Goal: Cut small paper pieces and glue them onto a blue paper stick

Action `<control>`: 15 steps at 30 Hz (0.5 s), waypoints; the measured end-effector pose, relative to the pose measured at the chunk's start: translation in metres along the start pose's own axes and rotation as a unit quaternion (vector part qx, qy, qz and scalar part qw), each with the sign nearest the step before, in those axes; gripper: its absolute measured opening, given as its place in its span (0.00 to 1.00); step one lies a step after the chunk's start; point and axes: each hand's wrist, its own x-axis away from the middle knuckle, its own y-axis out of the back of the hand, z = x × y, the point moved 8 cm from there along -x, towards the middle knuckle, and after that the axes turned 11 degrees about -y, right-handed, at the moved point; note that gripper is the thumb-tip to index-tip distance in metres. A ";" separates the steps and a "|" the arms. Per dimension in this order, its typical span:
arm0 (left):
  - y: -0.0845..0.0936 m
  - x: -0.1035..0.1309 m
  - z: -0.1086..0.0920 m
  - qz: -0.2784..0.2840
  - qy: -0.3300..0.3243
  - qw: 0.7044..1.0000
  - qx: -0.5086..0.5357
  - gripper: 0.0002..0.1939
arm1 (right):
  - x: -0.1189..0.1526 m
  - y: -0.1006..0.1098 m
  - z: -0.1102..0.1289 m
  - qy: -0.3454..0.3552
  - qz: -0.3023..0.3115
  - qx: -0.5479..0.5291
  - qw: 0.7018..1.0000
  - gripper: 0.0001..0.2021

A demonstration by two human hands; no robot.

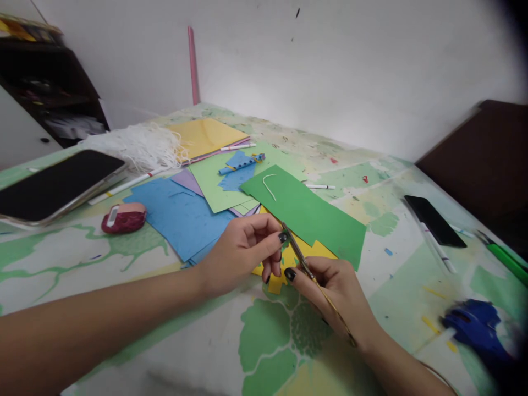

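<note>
My right hand (340, 289) grips a pair of scissors (300, 256) with thin metal blades pointing up and left. The blades look closed or nearly so. Their tips reach the thumb of my left hand (247, 247), whose thumb and fingers are pinched together. Whatever lies in that pinch is too small or hidden to name. Below both hands is cut yellow paper (274, 283) with notched edges, partly covered by the fingers. A dark green sheet (317, 212) lies just beyond, carrying a short curved white string (268, 190).
Blue sheets (177, 212), a phone (61, 181) and a maroon object (124, 218) lie left. Behind are white strings (140, 146) and a blue paper roll (241, 165). On the right are a black phone (435, 220), a green-handled cutter (507, 261) and a blue glue gun (474, 327).
</note>
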 end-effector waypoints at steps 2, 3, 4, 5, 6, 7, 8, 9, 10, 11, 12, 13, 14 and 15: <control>0.000 0.000 0.001 0.002 0.001 1.000 0.001 0.06 | -0.001 0.000 0.000 0.000 -0.001 -0.002 1.000 0.18; 0.000 0.000 0.001 0.002 0.003 1.000 0.000 0.06 | -0.001 0.001 0.000 0.000 -0.001 -0.003 1.000 0.18; 0.000 0.000 0.002 0.003 0.005 1.000 0.001 0.06 | -0.002 0.001 0.000 -0.001 -0.001 -0.003 1.000 0.17; 0.000 0.000 0.003 0.005 0.009 1.000 0.001 0.06 | -0.002 0.001 -0.001 -0.002 -0.003 -0.004 1.000 0.17; 0.000 0.000 0.004 0.007 0.013 1.000 0.001 0.06 | -0.003 0.002 -0.001 -0.004 -0.002 -0.004 1.000 0.17; 0.000 0.000 0.005 0.009 0.017 1.000 0.002 0.06 | -0.004 0.002 -0.002 -0.007 -0.002 -0.004 1.000 0.17; 0.000 0.000 0.006 0.010 0.021 1.000 0.003 0.06 | -0.004 0.002 -0.003 -0.012 -0.001 -0.005 1.000 0.17; 0.000 0.000 0.006 0.011 0.024 1.000 0.003 0.06 | -0.005 0.002 -0.004 -0.015 0.000 -0.007 1.000 0.17; 0.000 0.000 0.006 0.010 0.026 1.000 0.004 0.06 | -0.005 0.003 -0.004 -0.017 0.001 -0.008 1.000 0.17; 0.000 -0.001 0.005 0.008 0.026 1.000 0.004 0.06 | -0.005 0.003 -0.004 -0.016 0.001 -0.009 1.000 0.17; 0.001 -0.001 0.005 0.005 0.027 1.000 0.004 0.06 | -0.005 0.003 -0.004 -0.014 0.002 -0.009 1.000 0.18; 0.001 -0.001 0.004 0.003 0.028 1.000 0.004 0.06 | -0.005 0.004 -0.004 -0.012 0.001 -0.009 1.000 0.18; 0.001 -0.001 0.004 0.002 0.029 1.000 0.004 0.05 | -0.005 0.005 -0.005 -0.011 0.001 -0.008 1.000 0.18; 0.001 -0.002 0.004 0.002 0.029 1.000 0.004 0.05 | -0.005 0.005 -0.005 -0.012 0.000 -0.006 1.000 0.17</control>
